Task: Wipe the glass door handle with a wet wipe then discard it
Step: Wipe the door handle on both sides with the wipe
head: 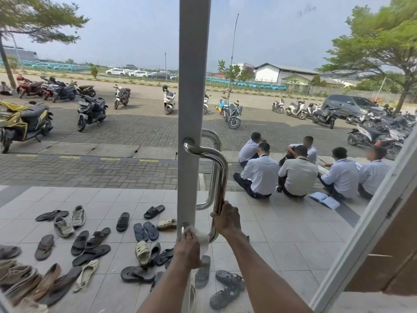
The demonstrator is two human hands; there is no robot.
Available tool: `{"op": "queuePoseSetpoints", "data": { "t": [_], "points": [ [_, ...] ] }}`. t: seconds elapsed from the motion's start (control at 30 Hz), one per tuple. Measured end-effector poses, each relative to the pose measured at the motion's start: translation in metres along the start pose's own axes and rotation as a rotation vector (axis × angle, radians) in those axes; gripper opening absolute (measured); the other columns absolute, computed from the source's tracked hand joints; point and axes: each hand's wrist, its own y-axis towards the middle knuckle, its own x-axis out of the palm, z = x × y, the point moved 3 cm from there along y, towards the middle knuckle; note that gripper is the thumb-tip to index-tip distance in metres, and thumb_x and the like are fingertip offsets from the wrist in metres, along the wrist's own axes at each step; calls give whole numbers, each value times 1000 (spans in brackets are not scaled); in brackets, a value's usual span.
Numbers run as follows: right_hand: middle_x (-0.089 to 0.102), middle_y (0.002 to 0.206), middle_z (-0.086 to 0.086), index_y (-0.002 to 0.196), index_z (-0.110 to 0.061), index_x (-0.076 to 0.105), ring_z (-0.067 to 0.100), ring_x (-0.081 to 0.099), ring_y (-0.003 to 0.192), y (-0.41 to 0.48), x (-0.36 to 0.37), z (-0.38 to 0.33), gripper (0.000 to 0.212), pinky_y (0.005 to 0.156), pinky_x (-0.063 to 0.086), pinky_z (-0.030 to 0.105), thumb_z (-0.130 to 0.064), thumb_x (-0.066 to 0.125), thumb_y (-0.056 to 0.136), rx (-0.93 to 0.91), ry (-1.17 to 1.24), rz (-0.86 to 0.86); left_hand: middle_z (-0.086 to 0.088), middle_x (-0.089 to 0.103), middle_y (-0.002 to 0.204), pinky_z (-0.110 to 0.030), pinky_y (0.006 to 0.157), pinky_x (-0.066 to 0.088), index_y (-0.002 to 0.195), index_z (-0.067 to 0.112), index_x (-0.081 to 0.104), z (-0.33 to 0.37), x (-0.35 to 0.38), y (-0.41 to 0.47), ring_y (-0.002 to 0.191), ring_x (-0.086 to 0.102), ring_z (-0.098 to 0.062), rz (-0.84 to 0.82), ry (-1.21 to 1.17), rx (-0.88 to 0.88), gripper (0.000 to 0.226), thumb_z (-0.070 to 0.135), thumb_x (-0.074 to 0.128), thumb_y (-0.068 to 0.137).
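View from a person's own head, looking down at both bare hands at a glass door. A polished steel door handle, a tall D-shaped bar, is fixed to the grey upright door frame at the door's edge. The right hand curls its fingers around the lower part of the bar, steadying it. The left hand pinches a white wet wipe and presses it against the handle's bottom bend, just beside the lower mount on the frame.

The wipe looks thin, limp and damp. It probably weighs almost nothing, drapes over the tube, and could slip or tear if held loosely, so bunching it in the fingertips seems wise. The handle appears rigid, smooth and slippery, and is best cleaned with the wipe wrapped round it.

Through the glass, sandals and shoes lie scattered on the tiled porch. People in pale shirts sit at its far edge, with motorbikes parked beyond. No bin is in view.
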Motion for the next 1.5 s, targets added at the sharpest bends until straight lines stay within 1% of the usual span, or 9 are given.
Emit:
{"op": "queuePoseSetpoints", "data": {
  "t": [0.13,0.23,0.33,0.47,0.67,1.0,1.13,1.27,1.5],
  "points": [
    [66,111,20,112,1,55,33,62,106,1,3,-3,31,86,50,34,-18,64,89,36,-48,15,-15,-7,161,-37,123,7,150,-3,-8,-11,-4,4,150,1,-25,-18,12,8,97,40,56,91],
    [65,114,19,114,1,55,33,62,108,1,5,-5,33,87,49,33,-17,65,88,68,-67,25,-15,8,161,-38,122,11,151,-3,3,0,-5,0,148,12,-27,0,36,78,93,40,57,89],
    [65,115,19,117,0,55,33,62,108,1,5,-7,33,90,51,34,-17,63,90,78,-78,16,-13,13,160,-36,123,10,152,1,8,16,0,-1,148,13,-25,11,-3,134,87,27,58,85],
    [64,117,19,119,0,55,32,62,109,2,4,-8,34,92,51,34,-18,62,90,79,-91,8,-12,11,161,-39,123,6,152,2,5,15,2,1,149,10,-25,6,19,112,87,26,57,86],
    [65,115,20,115,0,57,32,62,109,5,4,-8,33,91,51,34,-19,64,89,98,-88,-15,-12,8,161,-45,122,4,152,-1,2,-5,-5,5,149,9,-25,-7,91,44,95,47,54,89],
    [59,121,23,117,2,54,35,58,113,2,3,-9,32,86,50,32,-14,60,89,138,-115,-23,-15,23,157,-40,121,13,150,-1,16,12,-5,-6,145,23,-29,-19,77,90,84,29,59,84],
    [61,119,22,115,2,56,33,61,111,2,3,-10,31,85,51,31,-14,62,89,137,-113,-30,-11,27,156,-43,121,12,149,0,20,3,-7,-5,144,26,-26,-4,90,76,85,40,61,86],
    [63,117,20,113,1,57,32,61,110,4,3,-9,31,86,51,31,-15,64,88,138,-122,-27,-9,20,159,-46,122,5,150,1,16,-5,-10,2,147,20,-23,-13,86,10,87,38,61,86],
    [62,118,21,115,2,56,32,61,110,5,4,-9,32,86,51,31,-14,64,88,139,-124,-27,-11,37,149,-37,117,22,143,3,32,21,-7,-4,138,34,-24,20,70,90,73,29,61,80]
  ]
}}
